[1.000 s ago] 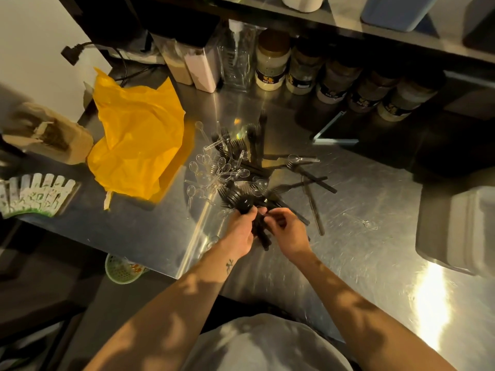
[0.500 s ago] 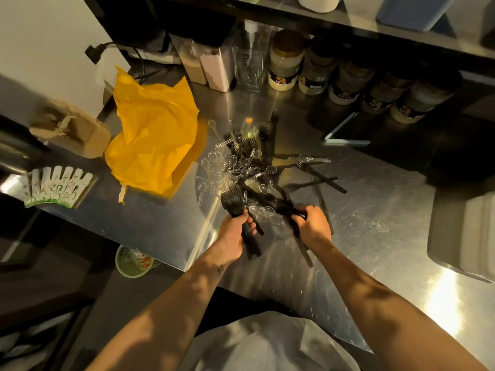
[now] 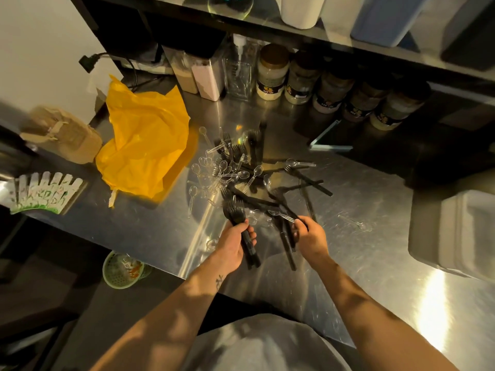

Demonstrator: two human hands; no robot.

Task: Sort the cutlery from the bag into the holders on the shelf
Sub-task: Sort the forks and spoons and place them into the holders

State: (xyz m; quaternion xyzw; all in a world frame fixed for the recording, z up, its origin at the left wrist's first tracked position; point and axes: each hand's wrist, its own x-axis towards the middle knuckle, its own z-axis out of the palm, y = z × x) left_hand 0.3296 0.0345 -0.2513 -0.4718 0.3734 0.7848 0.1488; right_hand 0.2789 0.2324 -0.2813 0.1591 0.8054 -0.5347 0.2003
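Observation:
A heap of plastic cutlery lies on the steel counter: black forks and clear spoons mixed together. A crumpled yellow bag lies empty-looking to the left of the heap. My left hand grips a bundle of black forks, tines pointing away from me. My right hand pinches one black fork at the heap's near edge, with more black handles under it. A single clear spoon lies apart on the right.
Spice jars and tall containers line the back under a dark shelf. A brown paper bag and paper sleeves sit at the left. White foam boxes stand at the right. A green basket sits below the counter edge.
My hands have separated: the left keeps the fork bundle and has lifted it slightly, while the right has moved to the right and taken another black fork from the heap.

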